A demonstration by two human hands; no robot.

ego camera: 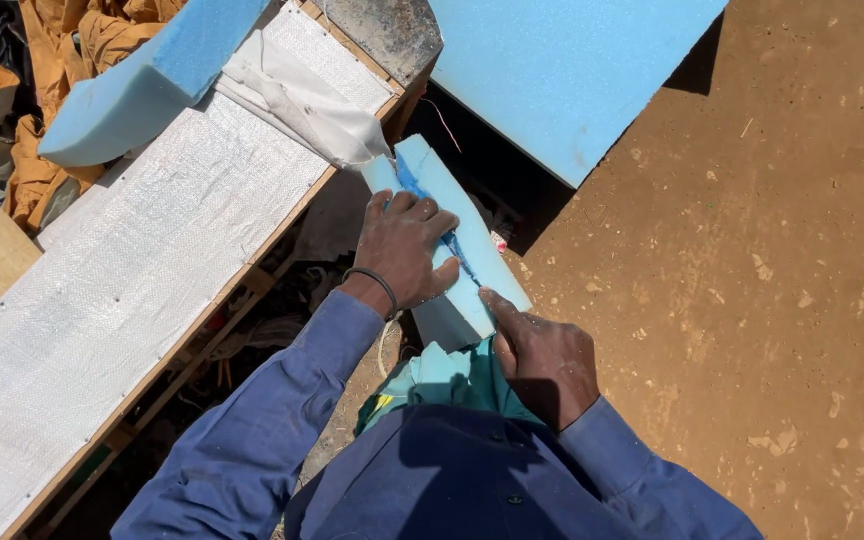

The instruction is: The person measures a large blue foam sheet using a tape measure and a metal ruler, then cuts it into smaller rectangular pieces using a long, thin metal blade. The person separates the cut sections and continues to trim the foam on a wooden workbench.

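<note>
Gripping the blue foam block [452, 235] from above, the left hand [404, 245] lies with fingers curled over the block's upper face and thumb pressed against its near side, clamped on the foam. The right hand [542, 355] sits just below and to the right of the left hand, fingers drawn together, index finger extended along the block's lower right edge and touching it; whether it holds a tool cannot be told. A dark blue cut line [432, 215] runs lengthwise down the block, passing under the left fingers. A dark band [377, 280] circles the left wrist, and both arms wear blue sleeves [282, 400].

Beyond the left hand, the block's far end touches the corner of a wooden-framed bench [152, 260] covered in white woven sheet, with a folded white cloth [297, 90] near that corner. A second foam slab [142, 85] rests on the bench's far end. A large blue foam sheet [562, 70] lies beyond the right hand, over brown dirt ground [752, 300].
</note>
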